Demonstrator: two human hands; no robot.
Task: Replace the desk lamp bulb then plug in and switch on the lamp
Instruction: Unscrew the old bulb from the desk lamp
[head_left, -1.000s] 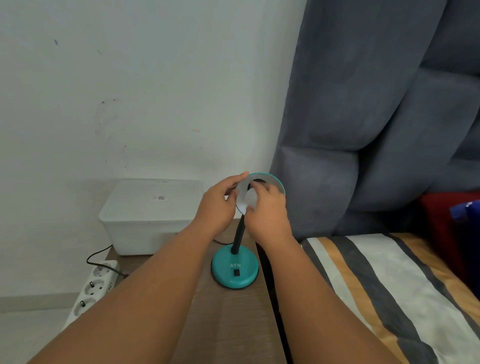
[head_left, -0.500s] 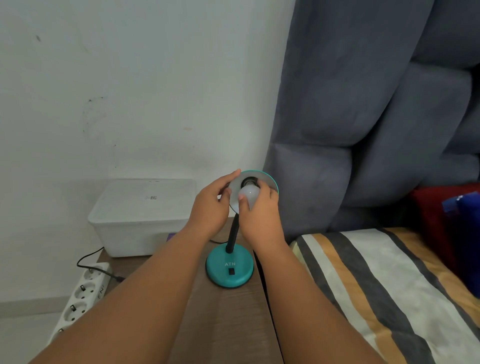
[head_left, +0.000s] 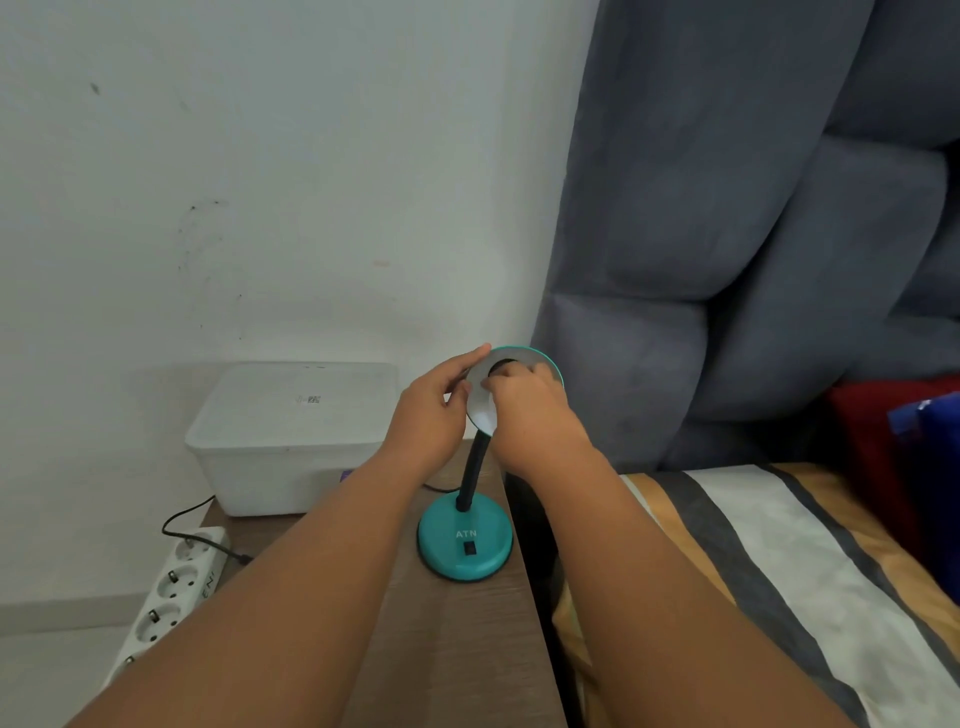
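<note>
**Bulb going into the shade, lamp not plugged in yet**

Nearest, both arms reach fwd over the wood side table (head_left: 452, 649). At 8 o'clock from the lamp base, a white power strip (head_left: 171, 592) lies by the table edge w/ its sockets in view; a black cord (head_left: 192, 519) runs near it, but I can't tell which plug is where.

The teal lamp base (head_left: 465, 540) sits flat by the table's right edge, switch facing the person, easy to press later.

Up the black neck, at 12 o'clock, the shade (head_left: 524, 361) tips toward the person so the socket is easy to reach. Left hand (head_left: 434, 410) curls round the shade's left rim, prob. to stop it turning. Right hand (head_left: 530, 415) closes on the white bulb (head_left: 483, 421) inside the shade, prob. twisting it. Seated or not, can't tell.

Behind sits a white box (head_left: 291, 436).
</note>
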